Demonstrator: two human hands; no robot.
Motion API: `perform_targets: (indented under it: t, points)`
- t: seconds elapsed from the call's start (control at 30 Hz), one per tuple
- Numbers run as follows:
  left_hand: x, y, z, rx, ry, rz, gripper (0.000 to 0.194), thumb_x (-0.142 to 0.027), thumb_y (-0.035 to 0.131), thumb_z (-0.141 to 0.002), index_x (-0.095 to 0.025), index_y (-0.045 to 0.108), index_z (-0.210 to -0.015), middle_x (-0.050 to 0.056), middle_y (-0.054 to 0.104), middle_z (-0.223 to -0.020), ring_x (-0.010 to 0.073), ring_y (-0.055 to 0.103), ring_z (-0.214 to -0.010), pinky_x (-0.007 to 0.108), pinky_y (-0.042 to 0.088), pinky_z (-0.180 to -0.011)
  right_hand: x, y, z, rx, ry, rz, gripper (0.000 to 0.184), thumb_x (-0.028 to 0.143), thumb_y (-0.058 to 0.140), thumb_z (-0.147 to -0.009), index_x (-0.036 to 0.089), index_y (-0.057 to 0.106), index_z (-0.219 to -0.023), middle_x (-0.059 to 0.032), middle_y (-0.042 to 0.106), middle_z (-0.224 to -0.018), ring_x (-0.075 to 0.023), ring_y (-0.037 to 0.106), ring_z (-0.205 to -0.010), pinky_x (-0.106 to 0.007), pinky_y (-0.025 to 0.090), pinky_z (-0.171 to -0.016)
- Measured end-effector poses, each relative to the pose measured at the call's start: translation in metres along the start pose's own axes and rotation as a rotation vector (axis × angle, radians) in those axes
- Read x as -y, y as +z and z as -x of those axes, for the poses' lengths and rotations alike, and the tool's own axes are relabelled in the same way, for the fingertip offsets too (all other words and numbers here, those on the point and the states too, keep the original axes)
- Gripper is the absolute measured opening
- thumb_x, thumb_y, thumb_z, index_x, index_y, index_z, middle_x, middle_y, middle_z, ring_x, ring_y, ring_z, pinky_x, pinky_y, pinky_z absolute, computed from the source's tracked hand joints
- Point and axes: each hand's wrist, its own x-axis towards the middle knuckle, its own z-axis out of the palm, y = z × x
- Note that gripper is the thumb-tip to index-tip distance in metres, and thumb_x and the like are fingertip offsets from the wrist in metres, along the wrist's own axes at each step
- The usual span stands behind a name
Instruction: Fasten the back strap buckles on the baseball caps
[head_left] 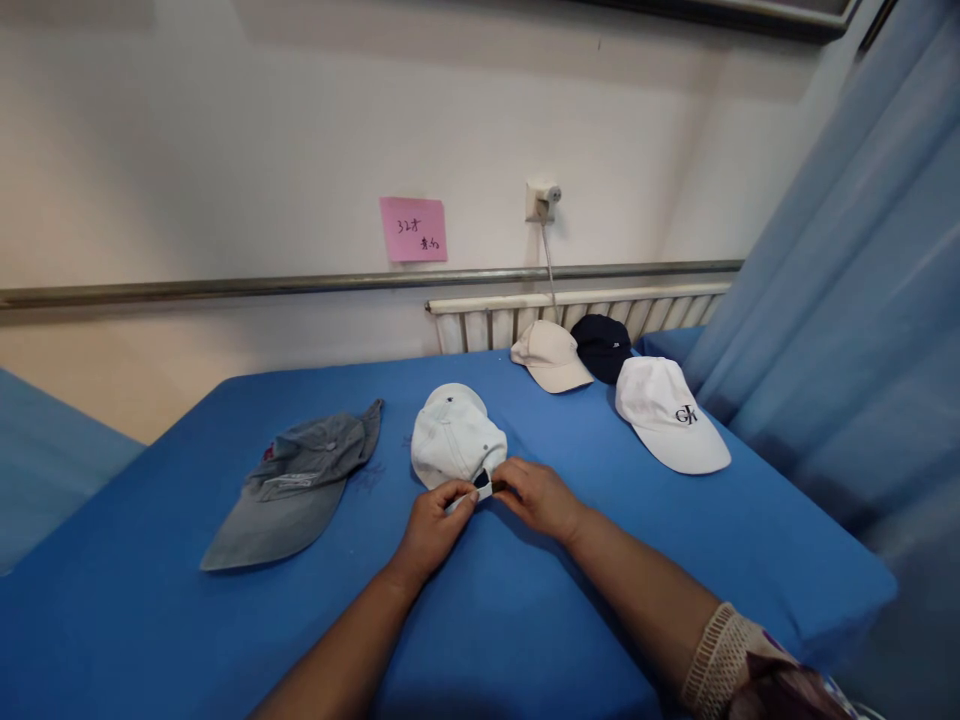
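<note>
A white baseball cap [454,437] lies on the blue table [525,620] with its back facing me. My left hand [433,525] pinches the white adjuster strap [480,490] at the cap's rear. My right hand [536,495] is closed on the other end of the same strap, where a dark buckle shows between the two hands. Both hands rest on the tablecloth, close together.
A grey cap [300,480] lies to the left. At the back right sit a beige cap [550,355], a navy cap [602,345] and a white cap with a black logo [670,413]. A blue curtain [847,330] hangs on the right; a radiator [577,315] and a pink note [412,229] are on the wall.
</note>
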Motion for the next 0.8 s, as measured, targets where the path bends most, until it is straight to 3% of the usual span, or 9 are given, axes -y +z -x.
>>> perform_targets:
  t: [0.33, 0.8]
  points:
    - [0.0014, 0.0009, -0.0010, 0.018, -0.016, -0.036, 0.023, -0.038, 0.062, -0.081, -0.020, 0.075, -0.082, 0.001, 0.076, -0.083, 0.0213, 0.068, -0.081, 0.028, 0.050, -0.077, 0.0014, 0.0004, 0.0010, 0.023, 0.001, 0.028, 0.014, 0.016, 0.058, -0.089, 0.023, 0.059, -0.102, -0.0039, 0.065, -0.098, -0.0182, 0.061, -0.086, -0.028, 0.047, -0.077]
    - [0.0036, 0.0034, -0.0002, 0.016, -0.012, -0.113, 0.025, -0.039, 0.058, -0.084, -0.019, 0.071, -0.080, -0.001, 0.071, -0.075, 0.0178, 0.065, -0.073, 0.025, 0.046, -0.069, 0.0002, 0.0068, 0.0013, 0.036, -0.028, 0.035, 0.015, 0.013, 0.058, -0.089, 0.021, 0.058, -0.102, -0.0053, 0.066, -0.098, -0.0187, 0.062, -0.087, -0.028, 0.047, -0.077]
